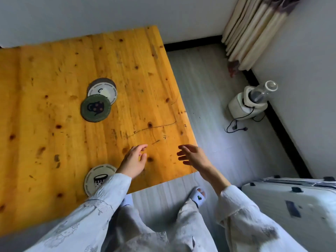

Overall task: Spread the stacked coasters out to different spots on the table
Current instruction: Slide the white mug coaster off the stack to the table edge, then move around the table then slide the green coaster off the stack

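The wooden table (54,73) fills the left and middle of the view, its yellow-orange boards dotted with dark knots and scribbled with thin pen lines near the right edge. To its right lies pale floor, with a white suitcase (291,206) at the lower right, a small white appliance (248,103) with a clear jar against the wall, and cream curtains (254,28) hanging in the upper corner. Pale patterned sleeves (94,213) reach up from the bottom of the frame. The left hand (133,161) hangs just above the tabletop near the front right part, fingers loosely curled and thumb apart from them, holding nothing. The right hand (193,157) floats over the table's right front corner, fingers spread and empty, touching nothing. The stacked coasters (101,92) lie well apart from both hands toward the middle of the table: a green coaster (95,107) overlaps a white one, with a darker one showing beneath. A single white coaster (99,177) with a dark cup drawing sits near the front edge, partly covered by the left sleeve.
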`<state>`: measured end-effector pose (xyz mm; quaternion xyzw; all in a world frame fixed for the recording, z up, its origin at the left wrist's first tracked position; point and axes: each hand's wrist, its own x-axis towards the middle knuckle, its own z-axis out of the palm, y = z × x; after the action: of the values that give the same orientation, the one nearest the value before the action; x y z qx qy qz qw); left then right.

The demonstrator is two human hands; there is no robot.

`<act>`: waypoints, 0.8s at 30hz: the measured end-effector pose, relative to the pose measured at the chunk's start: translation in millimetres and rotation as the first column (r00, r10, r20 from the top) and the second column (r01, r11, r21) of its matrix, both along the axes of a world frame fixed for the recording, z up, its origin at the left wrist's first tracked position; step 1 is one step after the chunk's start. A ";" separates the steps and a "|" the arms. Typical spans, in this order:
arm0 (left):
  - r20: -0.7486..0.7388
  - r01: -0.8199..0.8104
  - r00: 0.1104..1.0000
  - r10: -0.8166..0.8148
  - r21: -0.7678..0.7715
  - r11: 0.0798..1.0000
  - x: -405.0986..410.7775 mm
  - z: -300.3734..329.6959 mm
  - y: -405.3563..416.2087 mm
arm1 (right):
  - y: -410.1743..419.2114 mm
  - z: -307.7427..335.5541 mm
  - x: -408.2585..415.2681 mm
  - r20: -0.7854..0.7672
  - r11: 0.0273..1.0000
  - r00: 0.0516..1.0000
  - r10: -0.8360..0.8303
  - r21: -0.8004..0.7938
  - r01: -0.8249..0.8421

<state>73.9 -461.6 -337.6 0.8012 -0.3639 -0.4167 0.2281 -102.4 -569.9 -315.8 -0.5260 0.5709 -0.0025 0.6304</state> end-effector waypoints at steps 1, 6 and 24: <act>-0.004 -0.019 1.000 0.018 -0.031 0.999 -21.0 3.3 -17.4 | -14.3 4.5 -24.8 0.010 1.000 1.000 -0.019 -0.005 0.019; -0.108 -0.136 0.987 0.119 -0.162 0.977 -136.8 23.1 -96.1 | -82.4 36.3 -147.5 0.014 0.985 0.987 -0.160 -0.062 0.160; -0.156 -0.452 0.890 0.428 -0.177 0.874 -168.3 10.6 -246.9 | -285.1 45.6 -110.7 0.058 0.984 0.989 0.134 -0.126 -0.126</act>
<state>-94.4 -708.5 -326.9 0.8100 -0.2002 -0.3575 0.4196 -213.0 -855.0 -270.2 -0.5994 0.5127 -0.0136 0.6146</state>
